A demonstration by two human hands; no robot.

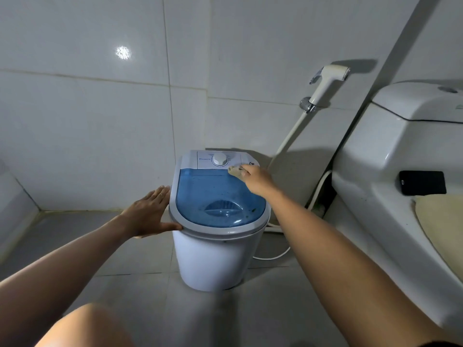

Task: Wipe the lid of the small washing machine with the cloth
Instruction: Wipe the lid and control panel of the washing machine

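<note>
Now the right hand [258, 180] pinches the cloth [235, 171] at the blue lid's [213, 194] far right corner while the left hand [147, 214], fingers spread flat, presses the washing machine's [213, 259] left rim.

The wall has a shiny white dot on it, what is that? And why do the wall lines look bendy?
In the head view, the bright dot is glare, a light bouncing off the glossy wall tiles. The tile lines bend because the camera's wide-angle lens curves straight edges. The sprayer throws a dark shadow on the wall behind it.
</note>
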